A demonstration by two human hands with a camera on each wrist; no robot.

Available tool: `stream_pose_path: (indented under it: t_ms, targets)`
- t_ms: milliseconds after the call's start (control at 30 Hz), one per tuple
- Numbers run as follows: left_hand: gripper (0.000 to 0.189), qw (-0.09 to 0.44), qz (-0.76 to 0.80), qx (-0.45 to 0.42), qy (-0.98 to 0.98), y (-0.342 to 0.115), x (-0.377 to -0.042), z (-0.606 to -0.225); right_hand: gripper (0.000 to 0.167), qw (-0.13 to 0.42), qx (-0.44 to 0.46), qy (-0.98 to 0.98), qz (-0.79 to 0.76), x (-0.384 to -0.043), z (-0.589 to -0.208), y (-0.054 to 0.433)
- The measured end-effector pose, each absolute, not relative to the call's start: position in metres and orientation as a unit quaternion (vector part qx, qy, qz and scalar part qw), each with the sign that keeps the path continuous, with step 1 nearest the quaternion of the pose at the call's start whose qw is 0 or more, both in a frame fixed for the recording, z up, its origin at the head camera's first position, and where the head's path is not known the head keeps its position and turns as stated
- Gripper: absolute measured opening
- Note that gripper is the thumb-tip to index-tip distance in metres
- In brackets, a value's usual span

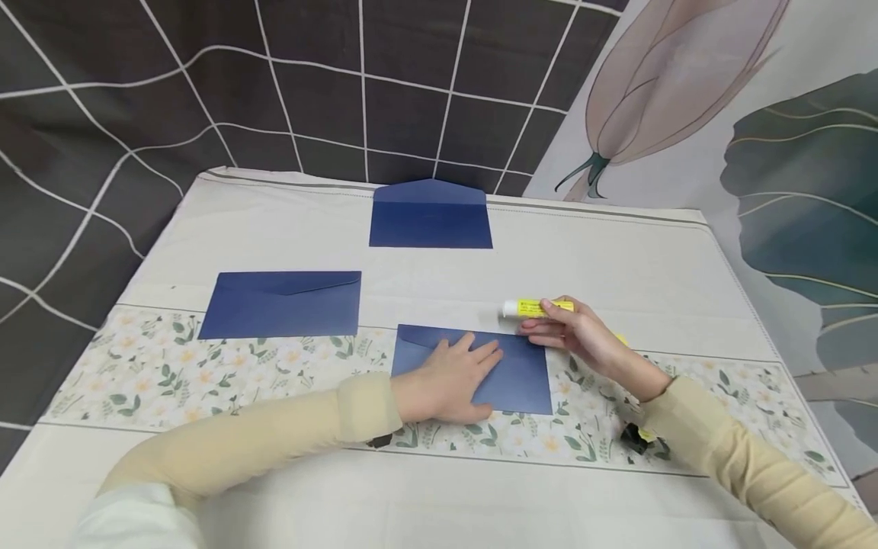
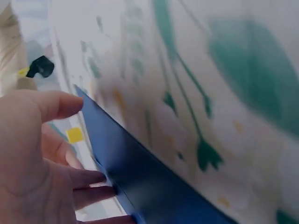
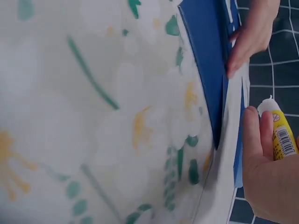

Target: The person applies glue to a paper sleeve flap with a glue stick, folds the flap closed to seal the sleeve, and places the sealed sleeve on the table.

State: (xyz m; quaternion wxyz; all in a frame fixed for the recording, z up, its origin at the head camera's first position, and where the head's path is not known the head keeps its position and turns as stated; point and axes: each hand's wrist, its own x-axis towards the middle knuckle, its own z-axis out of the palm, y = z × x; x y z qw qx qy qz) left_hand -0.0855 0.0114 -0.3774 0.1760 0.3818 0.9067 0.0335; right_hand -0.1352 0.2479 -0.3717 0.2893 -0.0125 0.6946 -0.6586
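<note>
A dark blue envelope [image 1: 524, 385] lies near the middle of the table, flap line towards its far edge. My left hand [image 1: 449, 381] rests on it with the fingers spread, pressing it to the cloth. My right hand [image 1: 586, 335] grips a yellow glue stick [image 1: 531, 308] with a white end, just above the envelope's far right corner. The white end points left. In the right wrist view, the glue stick [image 3: 282, 135] shows a barcode on its label. The left wrist view shows the left fingers [image 2: 93, 177] along the envelope [image 2: 135, 163].
Another blue envelope [image 1: 281, 309] lies to the left, its flap folded down. At the table's far edge is a third blue envelope [image 1: 430, 225] with its flap raised. A white cloth with a floral band [image 1: 226, 381] covers the table. Behind hangs a dark gridded curtain [image 1: 405, 61].
</note>
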Motion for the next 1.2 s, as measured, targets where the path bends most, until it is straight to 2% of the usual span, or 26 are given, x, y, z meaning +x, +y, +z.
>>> stream_pose_path:
  t_ms: [100, 233, 500, 800, 1200]
  targets:
    - [0.080, 0.198, 0.085, 0.380, 0.899, 0.003, -0.085, -0.378, 0.037, 0.298, -0.006, 0.693, -0.656, -0.133, -0.375, 0.250]
    - [0.077, 0.195, 0.132, 0.375, 0.897, -0.017, -0.082, -0.381, 0.040, 0.304, -0.002, 0.706, -0.639, -0.128, -0.381, 0.250]
    - [0.080, 0.136, 0.122, 0.299, 0.937, -0.064, -0.071, -0.376, 0.041, 0.303, 0.003, 0.718, -0.627, -0.126, -0.382, 0.250]
    - [0.083, 0.167, 0.167, 0.332, 0.913, -0.090, -0.075, -0.380, 0.042, 0.311, 0.005, 0.720, -0.621, -0.126, -0.383, 0.252]
    - [0.078, 0.117, 0.176, 0.355, 0.911, -0.109, -0.082, -0.378, 0.040, 0.310, 0.010, 0.721, -0.620, -0.127, -0.384, 0.254]
